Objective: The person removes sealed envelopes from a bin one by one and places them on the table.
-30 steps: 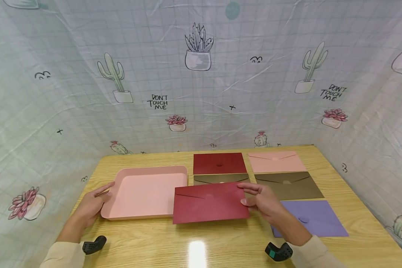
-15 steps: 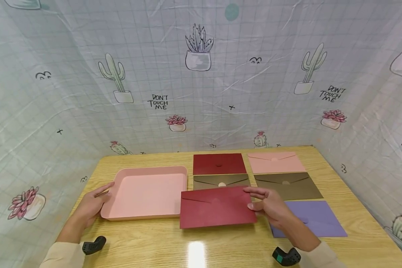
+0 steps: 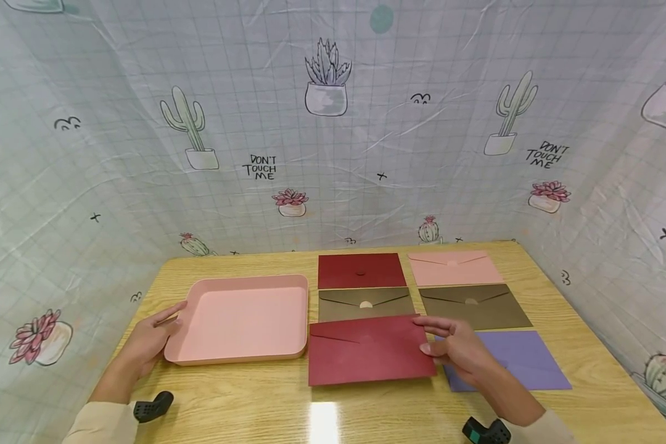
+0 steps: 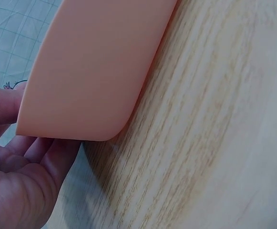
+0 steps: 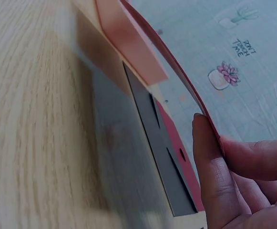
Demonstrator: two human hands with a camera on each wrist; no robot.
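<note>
My right hand [image 3: 460, 351] pinches the right edge of a red envelope [image 3: 366, 354] between thumb and fingers, also seen in the right wrist view. The envelope [image 5: 176, 64] is raised and tilted, seen edge-on there. In the head view it overlaps the lower part of a brown envelope [image 3: 341, 302]. A purple envelope [image 3: 527, 357] lies partly behind my right hand and forearm. At the left, my left hand [image 3: 147, 342] grips the left end of a shallow pink tray [image 3: 244, 357], whose inside is bare. In the left wrist view its fingers [image 4: 57, 155] curl against the tray's end wall.
A dark red envelope [image 3: 361, 271] and a pink envelope [image 3: 457, 268] lie flat along the back of the wooden table [image 3: 238, 401]. Another brown envelope [image 3: 477, 308] sits right of the first. Behind the table hangs a curtain [image 3: 377, 142] printed with potted cacti.
My right hand has carried the red envelope to the right and slightly nearer, away from the tray's right side. More of the left brown envelope shows. My left hand stays on the tray.
</note>
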